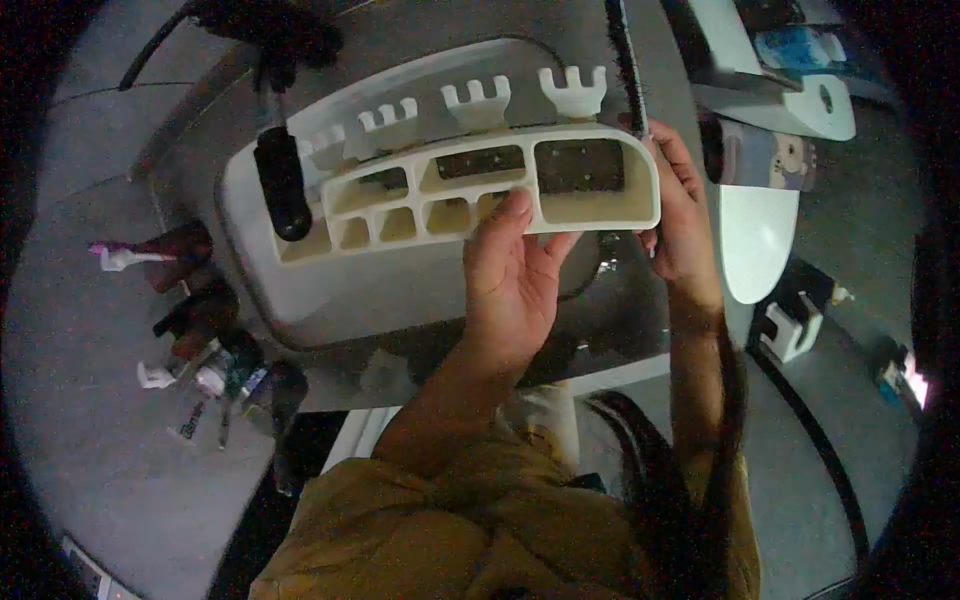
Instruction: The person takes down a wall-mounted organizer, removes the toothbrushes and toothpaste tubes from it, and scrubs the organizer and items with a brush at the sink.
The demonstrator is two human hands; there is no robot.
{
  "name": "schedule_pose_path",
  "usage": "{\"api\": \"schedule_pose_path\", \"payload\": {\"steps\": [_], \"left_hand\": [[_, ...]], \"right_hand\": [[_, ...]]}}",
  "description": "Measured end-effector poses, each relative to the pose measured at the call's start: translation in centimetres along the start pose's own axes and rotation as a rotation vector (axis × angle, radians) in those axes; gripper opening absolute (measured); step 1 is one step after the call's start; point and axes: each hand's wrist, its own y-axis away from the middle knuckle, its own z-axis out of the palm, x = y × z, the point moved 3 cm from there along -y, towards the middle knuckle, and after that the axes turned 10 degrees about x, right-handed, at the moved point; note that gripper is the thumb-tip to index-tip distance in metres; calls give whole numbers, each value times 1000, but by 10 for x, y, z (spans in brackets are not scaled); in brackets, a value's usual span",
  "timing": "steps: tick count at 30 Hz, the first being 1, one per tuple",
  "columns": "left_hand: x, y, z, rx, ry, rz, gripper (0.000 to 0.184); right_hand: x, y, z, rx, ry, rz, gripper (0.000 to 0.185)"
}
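Observation:
A cream toothbrush holder (597, 213), with several open compartments and a row of pronged white hooks along its far side, is tilted over a washbasin (350, 310). My left hand (512, 285) grips its near edge, the thumb pressed at a small compartment and the other fingers mostly hidden underneath. At the holder's right end, my right hand (682, 215) is curled with its fingertips partly hidden behind the wall. A thin dark bristly strip (628, 70) runs up from beside the right fingers; I cannot tell whether they hold it.
A black tap-like fixture (283, 185) reaches over the basin's left side. Toothbrushes and tubes (215, 380) hang or stand at the left. On the right are a white wall shelf (815, 105), a cup with a bear picture (770, 157) and a rounded white panel (760, 240).

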Motion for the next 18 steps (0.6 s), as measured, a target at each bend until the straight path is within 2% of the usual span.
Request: {"api": "schedule_pose_path", "payload": {"steps": [4,6,7,9,10,13,14,17,18], "left_hand": [[-16,14,14,-54,54,-70,35],[-22,21,33,-99,87,-82,36],[-25,23,41,-128,87,-73,36],[-29,27,48,-191,105,-121,37],[-28,30,56,-205,174,-156,35],[-23,41,79,-243,281,-201,35],[-22,44,83,-254,266,-161,36],[-17,49,97,-337,245,-107,39],[-17,50,101,-356,239,-92,39]], "right_hand": [[-12,-1,-22,5,-8,-85,30],[-28,5,-30,78,-54,-118,28],[-35,6,-36,0,-195,-107,26],[-48,6,-39,260,-197,-167,24],[-52,5,-50,80,-228,-195,27],[-67,6,-59,89,-277,-263,33],[-73,10,-58,-46,-303,-307,39],[-87,15,-54,-134,-399,-325,41],[-94,21,-46,-25,-476,-323,41]]}}
